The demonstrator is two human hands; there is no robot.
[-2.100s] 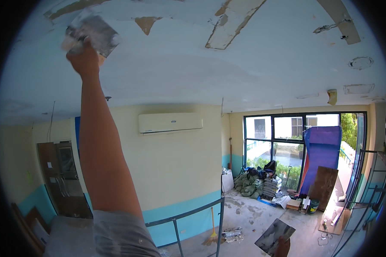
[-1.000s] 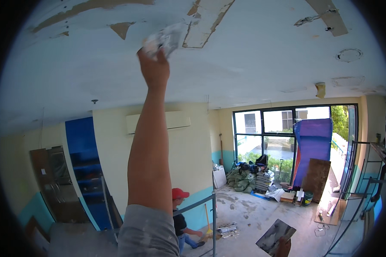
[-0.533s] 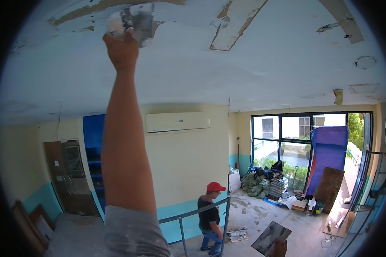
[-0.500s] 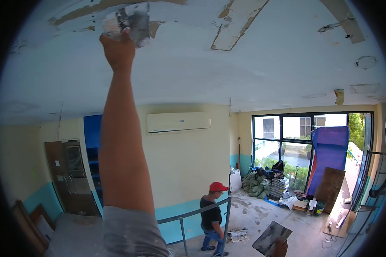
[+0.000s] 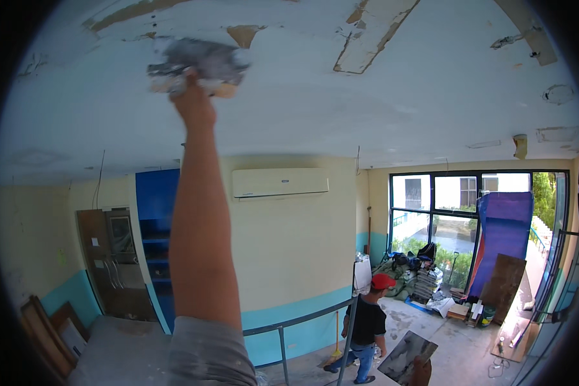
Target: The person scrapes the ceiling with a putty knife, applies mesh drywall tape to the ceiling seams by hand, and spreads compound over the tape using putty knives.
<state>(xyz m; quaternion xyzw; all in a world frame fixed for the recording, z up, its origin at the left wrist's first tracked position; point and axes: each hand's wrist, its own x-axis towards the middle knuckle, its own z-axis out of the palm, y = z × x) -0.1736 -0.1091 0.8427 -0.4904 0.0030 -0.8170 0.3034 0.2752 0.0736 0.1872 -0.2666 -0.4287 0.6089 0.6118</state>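
My left arm reaches straight up to the white ceiling (image 5: 289,109). At its end my left hand (image 5: 194,106) is closed on a wide, rectangular plastering trowel (image 5: 202,56), blurred by motion. Grey and white smears cover its blade, which lies at or very near the ceiling; contact cannot be made out. A bare tan patch (image 5: 243,33) shows just beyond the blade. Low on the right, my right hand (image 5: 421,372) grips a flat rectangular metal plate (image 5: 402,354) with whitish paste on it. Most of that hand's fingers are hidden.
A metal guard rail (image 5: 296,318) stands in front of me. Below it a person in a red cap (image 5: 368,321) is on the floor. An air conditioner (image 5: 280,183) hangs on the wall. Sacks (image 5: 424,283) and a leaning brown board (image 5: 505,286) lie by the windows.
My left hand has brought the trowel down in view and slightly right, turning its blade from upright to crosswise. The person in the cap has moved right. My right hand stays nearly in place.
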